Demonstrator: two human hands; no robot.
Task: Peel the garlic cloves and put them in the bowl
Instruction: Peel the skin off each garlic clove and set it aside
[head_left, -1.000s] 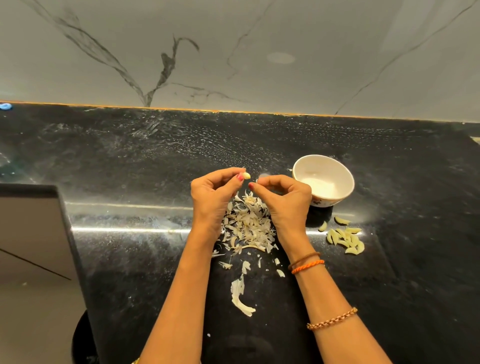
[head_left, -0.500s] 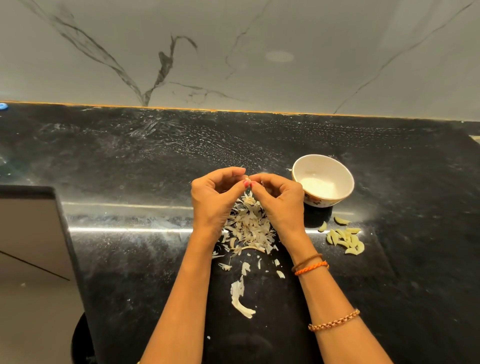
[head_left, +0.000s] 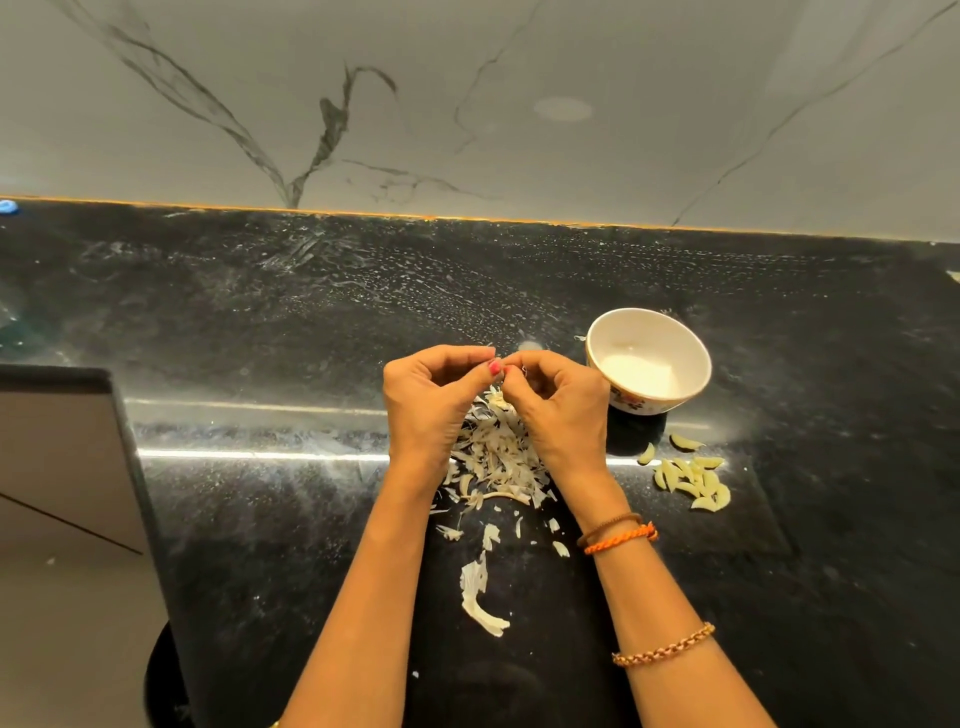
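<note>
My left hand (head_left: 434, 400) and my right hand (head_left: 558, 402) meet fingertip to fingertip above a heap of garlic skins (head_left: 493, 457). Together they pinch a small garlic clove that is almost wholly hidden by the fingers. A white bowl (head_left: 696, 374) with a flower pattern stands on the black counter just right of my right hand; its inside looks bare. Several peeled garlic cloves (head_left: 693, 478) lie in a small pile on the counter in front of the bowl.
Loose skin pieces (head_left: 480, 597) trail toward me between my forearms. The black counter (head_left: 260, 322) runs back to a marbled white wall (head_left: 467, 104). At left a grey cabinet surface (head_left: 57, 467) drops off beside the counter. A small blue object (head_left: 8, 207) lies at the far left.
A second ago the clove showed between my parted fingertips; both hands have closed together over it, and it is hidden now. Bowl and piles have not moved.
</note>
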